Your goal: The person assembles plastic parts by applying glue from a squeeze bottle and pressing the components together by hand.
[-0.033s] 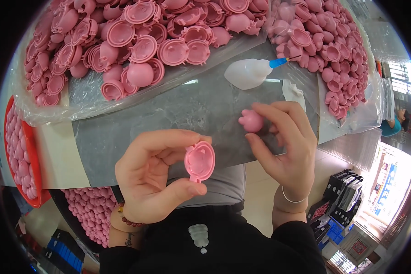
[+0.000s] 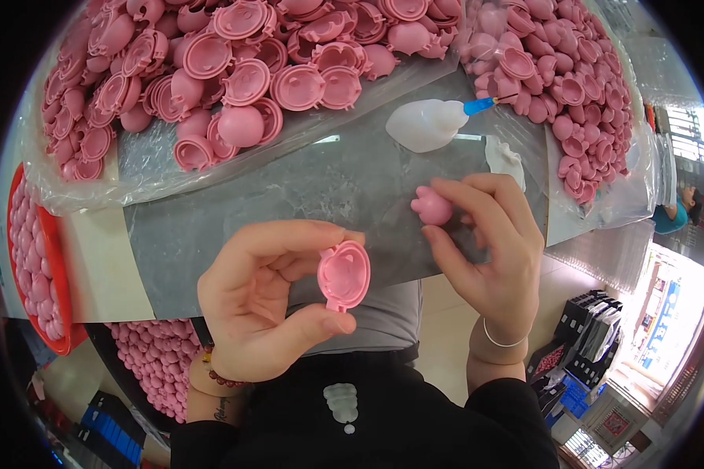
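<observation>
My left hand [image 2: 270,293] pinches a pink plastic half-shell [image 2: 346,273] by its top and bottom edges between fingers and thumb. The shell's hollow side faces up toward me, and small tabs stick out from its rim. To the right, a smaller rounded pink piece [image 2: 433,207] with little knobs on its left side is held by my right hand [image 2: 493,242], index finger above and thumb below. The two pieces are apart, over the front part of the grey tabletop [image 2: 313,191]. Beyond my right hand lies a white squeeze bottle [image 2: 425,125] with a blue needle tip.
Loose pink half-shells [image 2: 246,82] heap on clear plastic sheeting at the far left; smaller pink pieces [image 2: 571,92] pile at the far right. A crumpled white cloth [image 2: 505,159] lies near the bottle. Left are a red tub [image 2: 57,270] and a dark bin of pink balls [image 2: 158,363].
</observation>
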`<state>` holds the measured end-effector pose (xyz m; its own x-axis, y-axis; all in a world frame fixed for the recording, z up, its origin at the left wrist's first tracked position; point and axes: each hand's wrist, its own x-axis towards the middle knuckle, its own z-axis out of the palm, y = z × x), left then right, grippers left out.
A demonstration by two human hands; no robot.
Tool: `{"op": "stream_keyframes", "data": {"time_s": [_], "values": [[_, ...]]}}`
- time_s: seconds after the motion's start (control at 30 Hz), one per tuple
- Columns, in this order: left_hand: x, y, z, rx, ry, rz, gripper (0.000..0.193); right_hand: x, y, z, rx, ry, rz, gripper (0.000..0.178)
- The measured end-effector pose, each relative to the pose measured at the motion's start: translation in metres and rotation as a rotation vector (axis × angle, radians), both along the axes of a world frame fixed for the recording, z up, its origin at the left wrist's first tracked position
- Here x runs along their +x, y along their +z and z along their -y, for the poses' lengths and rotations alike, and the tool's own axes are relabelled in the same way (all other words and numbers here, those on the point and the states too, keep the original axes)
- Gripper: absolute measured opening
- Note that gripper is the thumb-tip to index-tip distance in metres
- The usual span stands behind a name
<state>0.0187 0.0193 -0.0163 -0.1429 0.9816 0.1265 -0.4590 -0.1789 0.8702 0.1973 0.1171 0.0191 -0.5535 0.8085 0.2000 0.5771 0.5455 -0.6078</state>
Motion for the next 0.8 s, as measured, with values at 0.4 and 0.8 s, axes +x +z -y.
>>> {"op": "stream_keyframes", "data": {"time_s": [0.4,0.8], "values": [[0.003,0.005,-0.001,-0.076,-0.002,-0.097,0.053,-0.017,-0.003,0.009,-0.157,0.175,-0.462,0.030],[0.000,0.005,0.000,-0.064,-0.035,-0.093,0.051,-0.027,-0.011,0.006,-0.079,0.346,-0.465,0.035]]}}
